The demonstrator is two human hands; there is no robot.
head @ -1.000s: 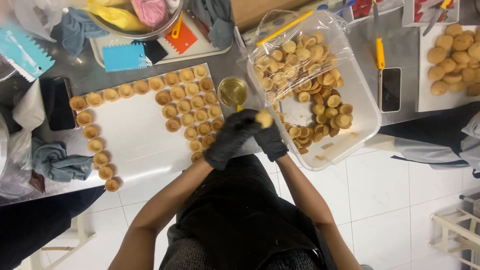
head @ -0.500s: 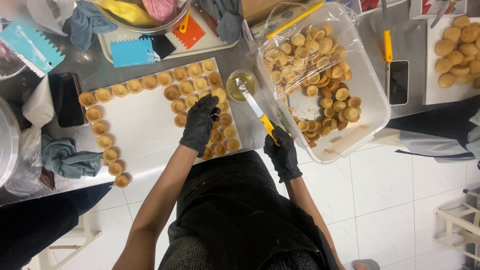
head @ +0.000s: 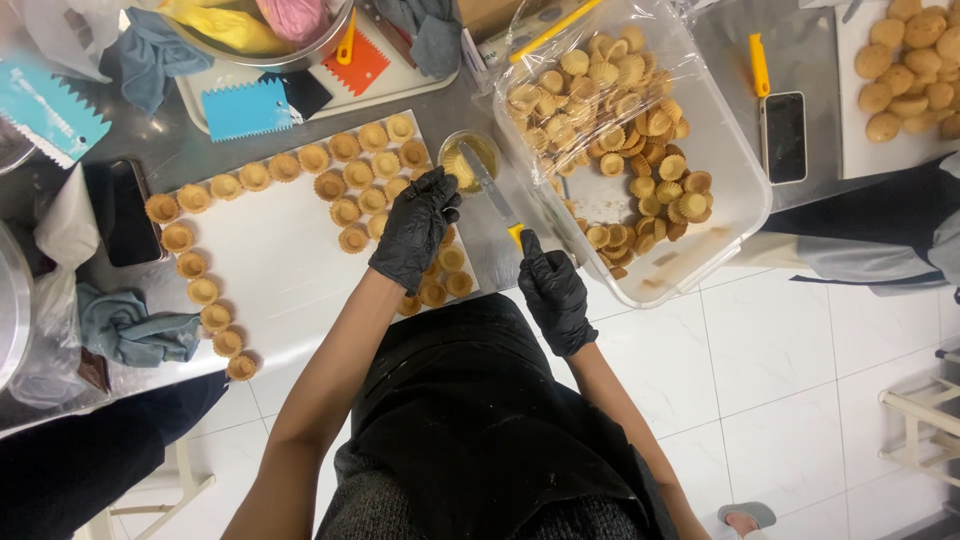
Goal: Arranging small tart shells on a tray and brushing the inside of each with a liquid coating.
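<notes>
My left hand [head: 415, 230], in a black glove, lies palm down with its fingers spread over tart shells [head: 360, 185] on a white board [head: 280, 270]. Its fingertips reach the edge of a small glass cup [head: 472, 152] of yellowish filling. My right hand [head: 552, 292], also gloved, is shut on the yellow handle of a palette knife [head: 490, 185]. The blade slants up to the left with its tip in the cup. More shells line the board's left and top edges.
A clear plastic bin [head: 735, 215] holding many tart shells sits right of the cup. A phone [head: 120, 210], blue cloth [head: 130, 330], blue scrapers [head: 245, 108], metal bowl [head: 270, 30], second phone [head: 785, 135] and a tray of round pastries [head: 900, 70] surround the board. Another person's dark sleeve [head: 880, 215] is at right.
My hands were together over a shell, then parted. My left hand has moved over the shells up toward the cup, and my right hand now holds the knife with its blade in the cup.
</notes>
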